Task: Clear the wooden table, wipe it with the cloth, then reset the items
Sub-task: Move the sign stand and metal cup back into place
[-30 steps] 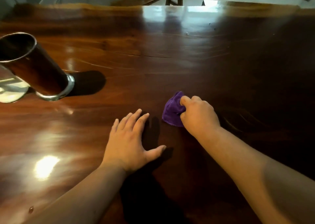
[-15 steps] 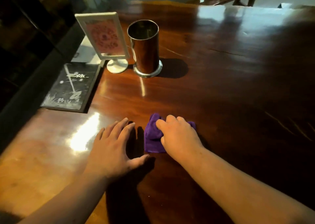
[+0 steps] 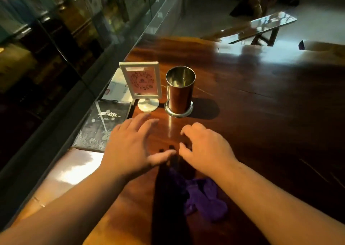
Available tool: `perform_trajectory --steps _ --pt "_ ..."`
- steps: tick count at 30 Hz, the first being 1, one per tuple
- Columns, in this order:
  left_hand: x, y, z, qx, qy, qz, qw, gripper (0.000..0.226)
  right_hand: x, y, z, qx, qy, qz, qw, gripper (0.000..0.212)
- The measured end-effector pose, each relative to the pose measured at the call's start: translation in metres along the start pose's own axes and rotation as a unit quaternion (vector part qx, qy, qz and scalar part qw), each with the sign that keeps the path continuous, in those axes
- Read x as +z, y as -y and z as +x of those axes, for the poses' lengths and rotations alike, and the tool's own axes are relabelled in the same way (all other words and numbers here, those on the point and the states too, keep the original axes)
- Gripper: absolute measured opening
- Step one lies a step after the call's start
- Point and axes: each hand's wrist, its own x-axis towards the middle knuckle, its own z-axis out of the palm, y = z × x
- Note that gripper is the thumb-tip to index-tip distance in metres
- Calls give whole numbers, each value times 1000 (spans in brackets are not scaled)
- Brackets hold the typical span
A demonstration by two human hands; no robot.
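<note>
One cup [image 3: 180,92], empty; one sign [image 3: 140,80]; one booklet [image 3: 104,125]; one cloth [image 3: 204,200], loose. Left hand [image 3: 128,147] and right hand [image 3: 207,149] spread, holding nothing.

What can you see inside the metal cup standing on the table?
The metal cup shows only bare, shiny inner wall, with nothing sticking up above its rim. Its bottom is hidden by the near wall, so something small lying there cannot be ruled out.
</note>
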Motion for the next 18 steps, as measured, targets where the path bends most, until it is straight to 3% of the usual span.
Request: perform_trajectory --steps 5,9,18 --pt "-41 31 98 -33 -81 25 996 82 -52 6 81 12 -117 -38 992 56" --pt "-54 57 152 -43 -83 59 994 78 -63 9 126 39 -103 -72 991 58" --pt "-48 88 194 -43 -13 73 996 39 -39 0 167 80 -41 -121 989 10"
